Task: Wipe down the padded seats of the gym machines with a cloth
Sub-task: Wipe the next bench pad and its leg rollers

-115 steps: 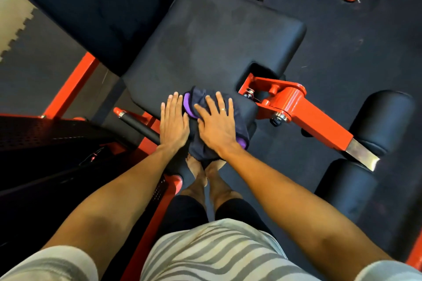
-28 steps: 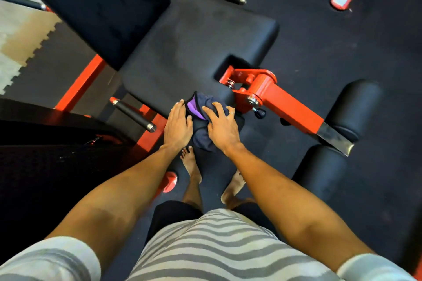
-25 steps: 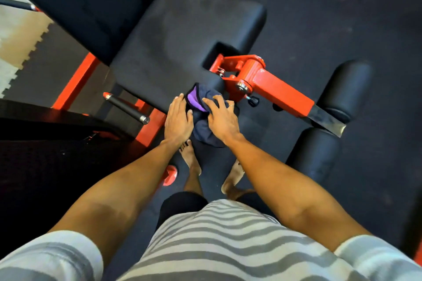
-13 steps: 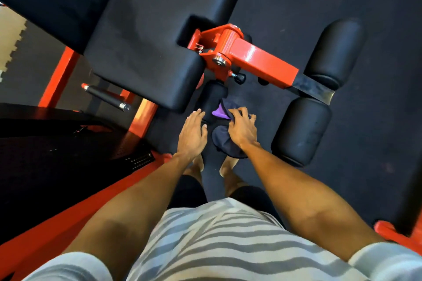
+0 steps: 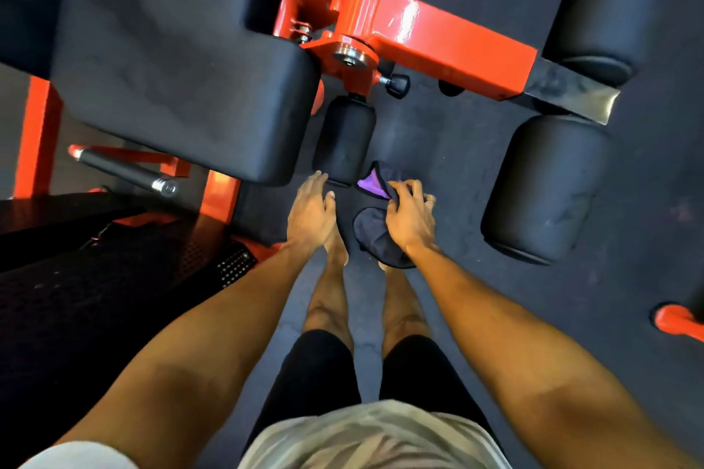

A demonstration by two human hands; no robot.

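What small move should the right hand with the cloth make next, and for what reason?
Probably press the cloth onto the small black roller pad and wipe along it. The right hand grips the cloth just beside that pad's near end, off the seat, and the open left hand lies at the same pad.

We see only part of the cloth [image 5: 371, 234]: the right grip [image 5: 411, 219] pinches it and covers its right side, so its full shape is lost to us. The cloth in turn hides nearly all of the right foot [image 5: 382, 266], and the left grip [image 5: 310, 211] covers the toes of the left foot [image 5: 338, 251]. The seat pad [image 5: 171, 61] is cut off by the top and left edges, the far roller pad [image 5: 609, 0] by the top edge, and an orange frame foot [image 5: 678, 322] by the right edge. The striped shirt [image 5: 373, 438] at the near edge is blurred. We cannot tell whether the left grip's fingertips touch the small roller pad [image 5: 344, 141].
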